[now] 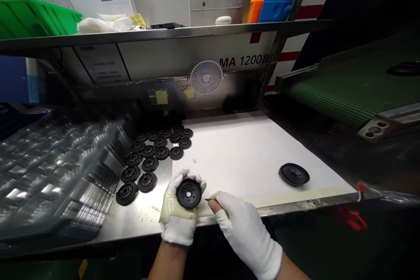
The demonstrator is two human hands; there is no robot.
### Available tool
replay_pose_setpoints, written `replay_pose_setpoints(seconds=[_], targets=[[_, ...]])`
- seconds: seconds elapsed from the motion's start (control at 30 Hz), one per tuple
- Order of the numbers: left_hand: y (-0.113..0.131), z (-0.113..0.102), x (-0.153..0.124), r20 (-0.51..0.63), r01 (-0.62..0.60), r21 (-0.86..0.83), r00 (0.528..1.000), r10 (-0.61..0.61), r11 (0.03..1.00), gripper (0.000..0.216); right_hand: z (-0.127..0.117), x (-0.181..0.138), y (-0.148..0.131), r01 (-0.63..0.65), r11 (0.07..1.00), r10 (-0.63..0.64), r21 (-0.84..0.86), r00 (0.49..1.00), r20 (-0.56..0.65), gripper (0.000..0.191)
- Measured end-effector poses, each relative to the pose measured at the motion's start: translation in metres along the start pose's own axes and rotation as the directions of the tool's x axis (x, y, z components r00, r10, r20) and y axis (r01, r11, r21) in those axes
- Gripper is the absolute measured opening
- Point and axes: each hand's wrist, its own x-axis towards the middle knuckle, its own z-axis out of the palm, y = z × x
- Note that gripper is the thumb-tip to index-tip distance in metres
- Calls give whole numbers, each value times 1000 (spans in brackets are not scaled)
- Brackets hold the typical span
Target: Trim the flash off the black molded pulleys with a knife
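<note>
My left hand [179, 223], in a white glove with yellowish tape around it, is closed around a black plastic wheel [189, 194] with a small centre hole. Just to its right, my gloved right hand [243, 227] pinches a small blade [210, 199], whose dark tip points at the wheel without touching it. The thumb of that glove is bare at the end. Most of the blade is hidden in the fingers. Another black wheel [294, 174] lies on the white sheet [229, 153] at the right.
Several black wheels [147, 182] stand in rows on the metal table at the left, beside stacked clear plastic trays [65, 170]. A small round fan [206, 78] hangs under the shelf [197, 31]. At the right runs a green conveyor belt [344, 92]; red-handled scissors [356, 218] hang near the table's edge.
</note>
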Motion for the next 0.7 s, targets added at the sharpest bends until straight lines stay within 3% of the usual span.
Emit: replay_pose_setpoints(seconds=[0.3,0.53,0.7], targets=[[5,8,-4,-68,75,-78,994,-80,994,8,5,-4,-5,35,999,-35,-4,998,54,27],[3,2,1,-21,97,-89,995,-100,991,8,4,0,-5,33,999,-32,35,999,-32,27],[5,6,-1,-76,74,-79,994,-80,994,8,3,-4,-7,64,998,-65,30,996,57,28]])
